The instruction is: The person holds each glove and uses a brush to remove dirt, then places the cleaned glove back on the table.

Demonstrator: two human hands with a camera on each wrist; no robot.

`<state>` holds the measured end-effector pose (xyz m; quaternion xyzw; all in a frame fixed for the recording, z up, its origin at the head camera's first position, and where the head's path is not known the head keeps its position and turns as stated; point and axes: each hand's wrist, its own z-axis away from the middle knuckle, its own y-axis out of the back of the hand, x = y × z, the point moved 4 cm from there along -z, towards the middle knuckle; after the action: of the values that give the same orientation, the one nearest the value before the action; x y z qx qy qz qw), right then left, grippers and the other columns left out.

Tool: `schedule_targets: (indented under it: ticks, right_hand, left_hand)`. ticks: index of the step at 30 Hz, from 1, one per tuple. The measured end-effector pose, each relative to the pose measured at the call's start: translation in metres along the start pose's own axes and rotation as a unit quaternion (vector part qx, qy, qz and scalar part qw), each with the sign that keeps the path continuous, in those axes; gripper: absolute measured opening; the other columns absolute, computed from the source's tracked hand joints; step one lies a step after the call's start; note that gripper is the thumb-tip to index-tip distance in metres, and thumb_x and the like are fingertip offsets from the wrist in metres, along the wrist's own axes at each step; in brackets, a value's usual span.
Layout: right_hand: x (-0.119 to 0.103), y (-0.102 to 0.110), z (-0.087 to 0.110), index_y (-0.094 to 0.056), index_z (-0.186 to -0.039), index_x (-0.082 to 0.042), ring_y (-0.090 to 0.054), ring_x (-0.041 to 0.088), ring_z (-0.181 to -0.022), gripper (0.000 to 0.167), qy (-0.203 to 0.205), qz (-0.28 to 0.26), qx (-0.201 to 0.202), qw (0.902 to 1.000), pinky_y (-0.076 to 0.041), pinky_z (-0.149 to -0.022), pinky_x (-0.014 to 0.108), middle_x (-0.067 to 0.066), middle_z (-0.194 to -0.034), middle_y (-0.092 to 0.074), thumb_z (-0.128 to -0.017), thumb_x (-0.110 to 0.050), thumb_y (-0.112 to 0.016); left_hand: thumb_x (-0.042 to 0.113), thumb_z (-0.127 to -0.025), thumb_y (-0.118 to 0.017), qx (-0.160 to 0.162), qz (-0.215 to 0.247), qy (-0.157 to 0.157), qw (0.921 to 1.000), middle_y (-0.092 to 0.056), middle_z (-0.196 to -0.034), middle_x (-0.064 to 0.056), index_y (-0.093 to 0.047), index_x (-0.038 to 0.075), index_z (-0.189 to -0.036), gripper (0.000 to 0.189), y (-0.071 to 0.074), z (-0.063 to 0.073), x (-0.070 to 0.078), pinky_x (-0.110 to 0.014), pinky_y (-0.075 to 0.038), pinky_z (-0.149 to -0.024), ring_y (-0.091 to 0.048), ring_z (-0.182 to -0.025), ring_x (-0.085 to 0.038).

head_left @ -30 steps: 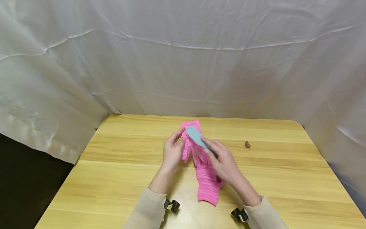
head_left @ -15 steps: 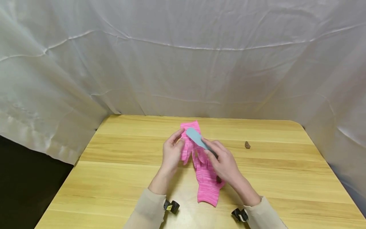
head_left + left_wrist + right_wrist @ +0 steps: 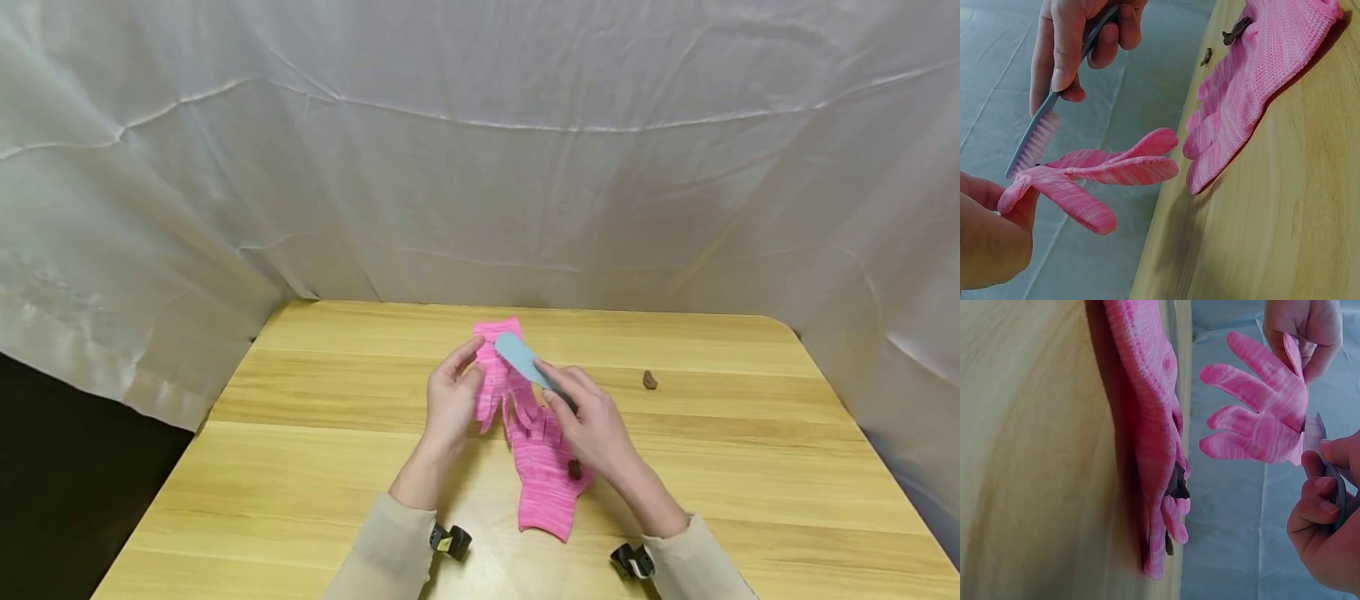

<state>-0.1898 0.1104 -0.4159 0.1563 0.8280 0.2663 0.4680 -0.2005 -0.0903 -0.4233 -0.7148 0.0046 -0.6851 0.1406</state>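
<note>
My left hand (image 3: 452, 398) pinches a pink knitted glove (image 3: 1085, 187) by its thumb side and holds it raised off the table, its fingers hanging down. In my right hand (image 3: 592, 421) is a blue-grey brush (image 3: 517, 357), gripped by the handle. Its pale bristles (image 3: 1038, 140) meet the raised glove, close to a small dark speck (image 3: 1302, 425) seen in the right wrist view. A second pink glove (image 3: 545, 492) lies flat on the table below, with a dark brown lump (image 3: 574, 469) on it.
Another brown lump (image 3: 649, 380) lies on the wooden table (image 3: 315, 467) toward the back right. A grey-white curtain (image 3: 480, 208) surrounds the table at the back and sides. Small black cameras (image 3: 451, 542) sit at both wrists.
My right hand has moved the brush slightly right and down across the raised glove. The lump on the lower glove shows more fully now. My left hand has barely moved.
</note>
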Motion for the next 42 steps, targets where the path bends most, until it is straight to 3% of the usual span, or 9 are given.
schedule_targets:
  ticks: [11, 19, 25, 27, 30, 33, 35, 39, 42]
  right_hand:
    - [0.003, 0.002, -0.001, -0.060, -0.147, -0.014, -0.050, 0.009, -0.068, 0.048, -0.017, 0.002, 0.006, 0.9998, -0.048, -0.055, 0.023, 0.005, -0.118, -0.069, -0.100, -0.006, -0.066]
    - [0.004, 0.004, -0.001, -0.060, -0.147, -0.014, -0.050, 0.009, -0.067, 0.048, -0.017, -0.009, 0.024, 0.9995, -0.048, -0.054, 0.023, 0.005, -0.118, -0.069, -0.100, -0.005, -0.066]
    - [-0.001, 0.005, 0.000, -0.061, -0.145, -0.011, -0.052, 0.008, -0.070, 0.048, 0.016, -0.021, 0.035, 0.9991, -0.050, -0.056, 0.022, 0.006, -0.117, -0.069, -0.099, -0.003, -0.067]
    - [-0.004, 0.004, 0.000, -0.062, -0.145, -0.011, -0.052, 0.008, -0.071, 0.048, 0.029, -0.023, 0.034, 0.9987, -0.050, -0.057, 0.022, 0.006, -0.117, -0.069, -0.098, -0.002, -0.068]
    - [-0.005, 0.003, 0.000, -0.062, -0.144, -0.010, -0.052, 0.008, -0.072, 0.048, 0.038, -0.025, 0.030, 0.9985, -0.049, -0.057, 0.022, 0.006, -0.117, -0.070, -0.098, -0.002, -0.068]
    - [-0.005, 0.002, 0.001, -0.062, -0.144, -0.010, -0.052, 0.008, -0.072, 0.048, 0.035, -0.025, 0.024, 0.9988, -0.049, -0.058, 0.022, 0.005, -0.118, -0.070, -0.098, -0.001, -0.068]
    - [-0.005, 0.002, 0.001, -0.062, -0.144, -0.010, -0.052, 0.008, -0.072, 0.048, 0.030, -0.024, 0.020, 0.9991, -0.049, -0.058, 0.022, 0.005, -0.118, -0.070, -0.098, -0.002, -0.068]
    - [-0.004, 0.001, 0.001, -0.061, -0.145, -0.011, -0.052, 0.009, -0.072, 0.047, 0.018, -0.020, 0.016, 0.9995, -0.049, -0.058, 0.022, 0.005, -0.118, -0.070, -0.099, -0.003, -0.067]
    - [-0.004, 0.002, 0.000, -0.061, -0.146, -0.011, -0.052, 0.009, -0.072, 0.048, 0.013, -0.018, 0.015, 0.9996, -0.049, -0.058, 0.023, 0.005, -0.118, -0.070, -0.099, -0.004, -0.067]
  left_hand:
    - [-0.007, -0.095, -0.055, 0.004, -0.004, 0.004, 1.0000, -0.054, -0.152, -0.018, -0.061, 0.002, -0.142, 0.048, 0.001, 0.000, -0.001, -0.042, -0.046, -0.116, -0.047, -0.143, -0.033]
    - [-0.007, -0.095, -0.054, 0.007, -0.006, 0.008, 0.9999, -0.053, -0.153, -0.017, -0.061, 0.003, -0.142, 0.049, 0.001, 0.002, 0.001, -0.032, -0.052, -0.106, -0.047, -0.142, -0.032]
    - [-0.007, -0.096, -0.054, 0.004, -0.006, 0.003, 1.0000, -0.053, -0.152, -0.017, -0.060, 0.001, -0.142, 0.048, 0.000, 0.002, 0.002, -0.029, -0.052, -0.105, -0.048, -0.141, -0.032]
    - [-0.007, -0.096, -0.054, 0.003, -0.007, 0.002, 1.0000, -0.054, -0.151, -0.018, -0.060, 0.001, -0.142, 0.048, 0.000, 0.002, 0.002, -0.024, -0.053, -0.099, -0.052, -0.135, -0.029]
    - [-0.007, -0.096, -0.054, 0.001, -0.016, 0.001, 0.9999, -0.055, -0.149, -0.019, -0.060, 0.002, -0.142, 0.048, -0.002, 0.002, 0.001, -0.016, -0.053, -0.079, -0.060, -0.105, -0.018]
    - [-0.007, -0.096, -0.053, -0.003, -0.026, 0.000, 0.9996, -0.056, -0.148, -0.019, -0.061, 0.004, -0.142, 0.048, -0.003, 0.003, -0.001, -0.012, -0.047, -0.059, -0.053, -0.073, -0.008]
    - [-0.008, -0.096, -0.054, -0.006, -0.031, -0.001, 0.9995, -0.057, -0.147, -0.019, -0.062, 0.005, -0.141, 0.048, -0.005, 0.003, -0.002, -0.012, -0.043, -0.051, -0.046, -0.061, -0.004]
    - [-0.007, -0.096, -0.054, -0.016, -0.038, -0.007, 0.9991, -0.058, -0.146, -0.021, -0.063, 0.006, -0.141, 0.047, -0.008, 0.005, -0.003, -0.013, -0.044, -0.051, -0.044, -0.058, -0.003]
    - [-0.007, -0.097, -0.054, -0.023, -0.037, -0.008, 0.9990, -0.057, -0.146, -0.023, -0.062, 0.006, -0.141, 0.047, -0.010, 0.005, -0.002, -0.013, -0.048, -0.057, -0.051, -0.069, -0.006]
